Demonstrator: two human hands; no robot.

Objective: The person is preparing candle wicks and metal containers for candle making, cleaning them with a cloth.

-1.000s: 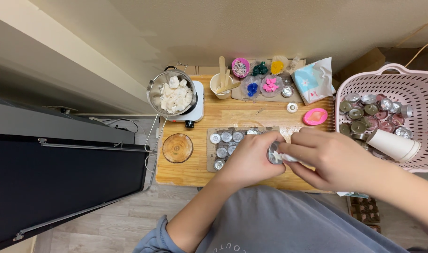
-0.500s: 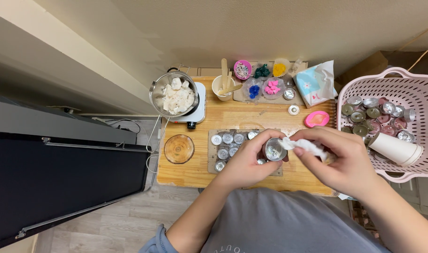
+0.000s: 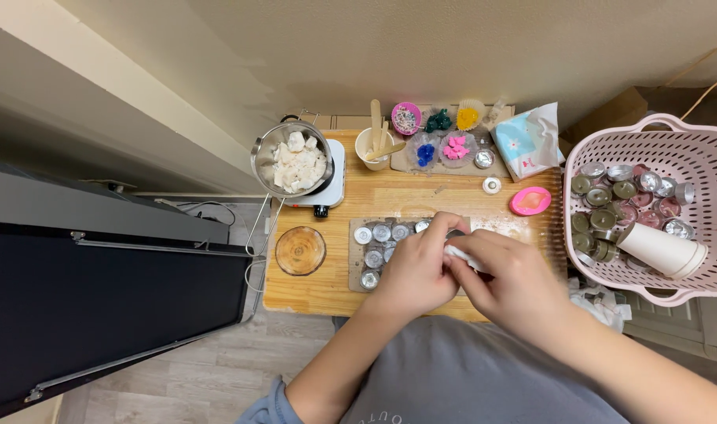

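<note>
At far left a dark panel [image 3: 107,314] is lying beside the wooden tabletop [image 3: 327,283]. On the tabletop's left end, a metal pot of white wax chunks [image 3: 294,163] is sitting on a small white hotplate [image 3: 336,188], and an amber glass dish [image 3: 300,250] is resting in front of it. Toward the middle, small silver tealight cups [image 3: 380,233] are standing on a grey tray [image 3: 354,271]. Over that tray the left hand [image 3: 413,271] is curling its grip around a small cup that is mostly hidden, while the right hand [image 3: 515,279] is pinching a white tissue [image 3: 459,254] against it. Further right a pink round mould [image 3: 530,201] is lying near the edge. At far right a pink basket [image 3: 692,149] is holding more metal cups and a white paper cup [image 3: 661,250].
</note>
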